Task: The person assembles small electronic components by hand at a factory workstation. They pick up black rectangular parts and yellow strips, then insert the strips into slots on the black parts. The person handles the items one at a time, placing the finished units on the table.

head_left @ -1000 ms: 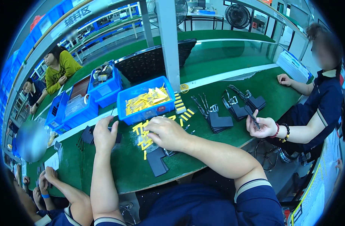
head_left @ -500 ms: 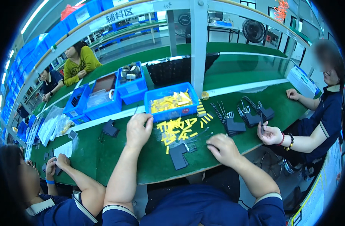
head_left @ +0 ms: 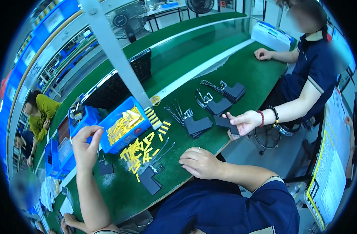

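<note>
My left hand [head_left: 86, 146] is raised beside a blue bin [head_left: 127, 139] of yellow strips, its fingers curled toward the thumb; whatever they may hold is hidden. Close to the table's front edge, my right hand [head_left: 200, 163] has its fingers bent together, with a ring on one and nothing visible in them. Between my hands lies a dark L-shaped flat piece [head_left: 150, 181] with thin cables at its top. Loose yellow strips [head_left: 135, 154] are scattered behind it. A co-worker's hand [head_left: 244, 123] at the right holds another dark L-shaped piece [head_left: 225, 123].
More dark L-shaped pieces with cables [head_left: 198, 125] lie in piles toward the right. A metal post [head_left: 118, 58] rises behind the bin. Further blue bins [head_left: 65, 163] stand at the left. A dark piece [head_left: 106, 168] lies by my left wrist. Co-workers sit on both sides.
The view has turned to the right and tilted. The co-worker's hand at the right now shows the dark L-shaped piece flat over the table edge. My hands keep nearly the same curled shape.
</note>
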Demonstrator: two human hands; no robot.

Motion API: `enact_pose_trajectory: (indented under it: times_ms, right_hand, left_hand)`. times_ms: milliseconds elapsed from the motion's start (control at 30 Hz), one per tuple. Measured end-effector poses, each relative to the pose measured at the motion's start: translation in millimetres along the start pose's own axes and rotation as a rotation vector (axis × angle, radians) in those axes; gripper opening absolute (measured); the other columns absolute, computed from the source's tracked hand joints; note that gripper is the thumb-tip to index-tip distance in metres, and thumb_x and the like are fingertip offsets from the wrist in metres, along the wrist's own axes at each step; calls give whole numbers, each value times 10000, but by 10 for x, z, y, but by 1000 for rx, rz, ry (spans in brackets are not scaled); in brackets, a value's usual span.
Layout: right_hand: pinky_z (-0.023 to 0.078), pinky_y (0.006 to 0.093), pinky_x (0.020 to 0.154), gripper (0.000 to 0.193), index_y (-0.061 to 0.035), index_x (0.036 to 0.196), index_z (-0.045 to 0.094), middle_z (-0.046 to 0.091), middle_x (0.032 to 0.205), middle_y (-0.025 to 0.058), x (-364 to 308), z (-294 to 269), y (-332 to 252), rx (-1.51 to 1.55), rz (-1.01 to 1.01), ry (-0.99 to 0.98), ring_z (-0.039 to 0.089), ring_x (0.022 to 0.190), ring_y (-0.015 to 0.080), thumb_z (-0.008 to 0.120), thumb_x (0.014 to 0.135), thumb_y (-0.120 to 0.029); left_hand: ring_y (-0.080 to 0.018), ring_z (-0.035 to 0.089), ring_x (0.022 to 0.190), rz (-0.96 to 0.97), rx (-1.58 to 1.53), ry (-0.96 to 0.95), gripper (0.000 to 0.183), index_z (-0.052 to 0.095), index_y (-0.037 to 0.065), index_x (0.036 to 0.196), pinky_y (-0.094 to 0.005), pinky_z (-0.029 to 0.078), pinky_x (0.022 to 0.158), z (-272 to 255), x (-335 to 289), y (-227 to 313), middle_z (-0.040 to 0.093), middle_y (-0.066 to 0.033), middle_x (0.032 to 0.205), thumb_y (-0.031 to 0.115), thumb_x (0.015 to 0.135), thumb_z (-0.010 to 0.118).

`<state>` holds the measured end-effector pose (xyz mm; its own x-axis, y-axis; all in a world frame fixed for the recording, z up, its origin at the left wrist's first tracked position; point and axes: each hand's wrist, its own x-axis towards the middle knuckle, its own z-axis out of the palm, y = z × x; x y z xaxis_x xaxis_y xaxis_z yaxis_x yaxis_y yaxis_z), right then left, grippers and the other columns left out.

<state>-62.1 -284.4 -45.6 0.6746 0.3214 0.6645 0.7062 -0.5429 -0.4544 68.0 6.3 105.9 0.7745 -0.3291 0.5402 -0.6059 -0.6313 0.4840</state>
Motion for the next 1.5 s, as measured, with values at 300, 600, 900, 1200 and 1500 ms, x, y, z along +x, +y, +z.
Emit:
enact_pose_trajectory:
  times_ms: [300,600,900,1200,1500]
  right_hand:
    - [511,327,637,226,-11,867,641,627,865,96,-135,-1114,-83,-350,-119,298,619,723,223,645,643,20]
    - [463,353,774,379,20,1086,600,631,954,152,207,-1746,852,-99,288,-146,600,852,275,674,744,-127]
    - [478,230,655,103,11,872,667,653,778,30,531,-1710,774,561,793,78,583,703,71,676,774,-16]
    - [481,249,697,137,-27,969,592,643,864,39,1015,-359,110,1340,684,457,599,768,104,636,862,-100]
    - [492,271,733,131,-23,963,609,645,925,62,923,244,-21,1349,805,135,615,811,129,643,858,-94]
  left_hand:
    - [-259,626,728,172,32,-291,81,658,16,796,-328,478,674,462,82,473,655,-106,769,69,736,671]
    - [-284,628,720,300,-98,-573,115,649,27,820,-366,495,661,900,-55,678,655,-115,770,80,730,697]
    - [-240,638,706,133,-208,-581,104,675,32,844,-327,491,642,833,-353,547,662,-96,765,83,753,677]
    - [-154,562,979,-369,-998,-406,401,495,-5,1226,-284,484,781,1140,-746,671,575,-103,1121,105,861,621]
    - [-88,587,687,-670,-1211,19,181,615,21,970,-207,467,606,979,-889,364,640,-44,837,191,916,585]
